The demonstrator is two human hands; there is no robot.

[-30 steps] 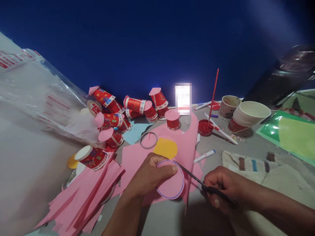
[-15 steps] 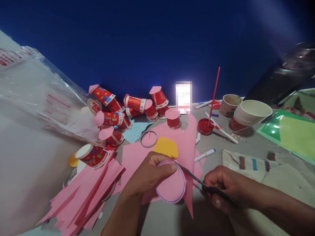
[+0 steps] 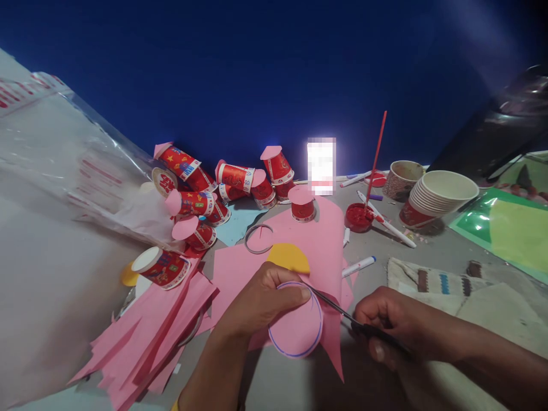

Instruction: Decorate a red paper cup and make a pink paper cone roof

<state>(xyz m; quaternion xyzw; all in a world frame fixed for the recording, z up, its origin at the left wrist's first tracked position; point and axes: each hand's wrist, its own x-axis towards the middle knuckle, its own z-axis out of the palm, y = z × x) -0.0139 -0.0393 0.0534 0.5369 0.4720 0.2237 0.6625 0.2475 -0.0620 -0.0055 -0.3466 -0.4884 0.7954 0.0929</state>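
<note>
In the head view, the left hand (image 3: 257, 299) pinched a pink paper circle (image 3: 296, 328) (outlined in blue pen) between thumb and fingers, holding it just above the grey table (image 3: 385, 251). The right hand (image 3: 391, 328) was clenched around the handles of the scissors (image 3: 342, 313), whose blades met the circle's upper right edge. Pink paper scraps (image 3: 149, 337) lay to the left, near red paper cups (image 3: 201, 200).

Craft workspace, likely home or classroom: grey table (image 3: 428, 251) littered with pink paper scraps (image 3: 149, 337), decorated red paper cups (image 3: 205, 188), markers (image 3: 358, 266), red paint pot (image 3: 358, 217), stacked bowls (image 3: 436, 197).
</note>
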